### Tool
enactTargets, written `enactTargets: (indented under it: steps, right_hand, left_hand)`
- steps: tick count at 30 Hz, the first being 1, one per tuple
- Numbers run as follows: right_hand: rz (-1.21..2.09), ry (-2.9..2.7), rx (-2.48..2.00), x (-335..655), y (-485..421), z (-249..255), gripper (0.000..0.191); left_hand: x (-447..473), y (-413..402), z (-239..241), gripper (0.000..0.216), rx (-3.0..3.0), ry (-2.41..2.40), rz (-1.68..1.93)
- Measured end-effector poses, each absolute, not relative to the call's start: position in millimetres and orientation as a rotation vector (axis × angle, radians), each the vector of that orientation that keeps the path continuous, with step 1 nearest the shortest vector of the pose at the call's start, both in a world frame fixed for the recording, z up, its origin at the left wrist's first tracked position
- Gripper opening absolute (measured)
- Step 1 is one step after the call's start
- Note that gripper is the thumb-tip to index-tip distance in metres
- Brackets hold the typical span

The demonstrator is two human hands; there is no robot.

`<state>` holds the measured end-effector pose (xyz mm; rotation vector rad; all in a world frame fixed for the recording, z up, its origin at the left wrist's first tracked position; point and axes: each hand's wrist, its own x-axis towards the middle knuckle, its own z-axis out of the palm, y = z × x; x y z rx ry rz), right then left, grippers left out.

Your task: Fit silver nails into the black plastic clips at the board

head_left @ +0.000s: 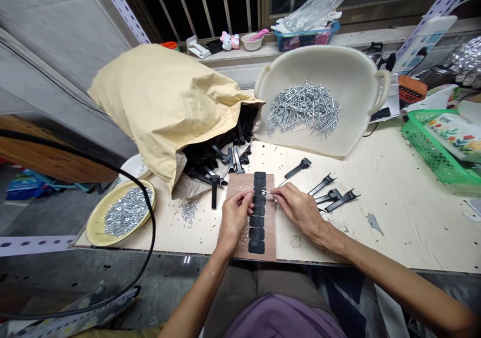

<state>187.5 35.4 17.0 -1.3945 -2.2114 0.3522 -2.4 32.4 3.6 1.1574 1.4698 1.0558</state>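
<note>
Table edge: your brown wooden board with a row of black rectangular pads point(257, 212) overhangs the near edge of the pale wooden table point(394, 212) at lower centre.
Open room: bare tabletop at right centre; the tan paper sack of black plastic clips point(165, 102) crowds the upper left.
Thin silver pin point(267, 192): lies across the board's upper pads, between your hands.
Left hand point(233, 216): fingers curled, pinched on the pin's left end.
Right hand point(298, 208): fingertips closed on its right end, wrist resting on the table.
</note>
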Motion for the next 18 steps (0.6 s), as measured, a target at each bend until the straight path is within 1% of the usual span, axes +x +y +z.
enactTargets:
  steps: [5, 10, 14, 16, 18]
  right_hand:
    - [0.358, -2.112, -1.43, 210.1, 39.0, 15.7, 0.024]
    - [0.377, -2.093, -1.411, 219.0, 33.1, 13.2, 0.024]
    - [0.4, -2.068, -1.369, 218.3, 31.5, 14.4, 0.023]
    - [0.425, -2.068, -1.36, 214.8, 31.6, 15.9, 0.025]
    - [0.467, -2.097, -1.358, 208.8, 31.1, 17.7, 0.028]
  left_hand:
    - [7.8, 43.9, 4.4, 0.021, 1.823, 1.564, 0.961]
    - [17.0, 49.6, -7.6, 0.02, 2.128, 1.558, 0.838]
    - [15.5, 47.6, -9.5, 0.016, 2.134, 1.548, 0.812]
    - [15.2, 47.0, -6.0, 0.012, 2.013, 1.535, 0.889]
    - [15.7, 46.7, 0.0, 0.012, 1.766, 1.521, 0.977]
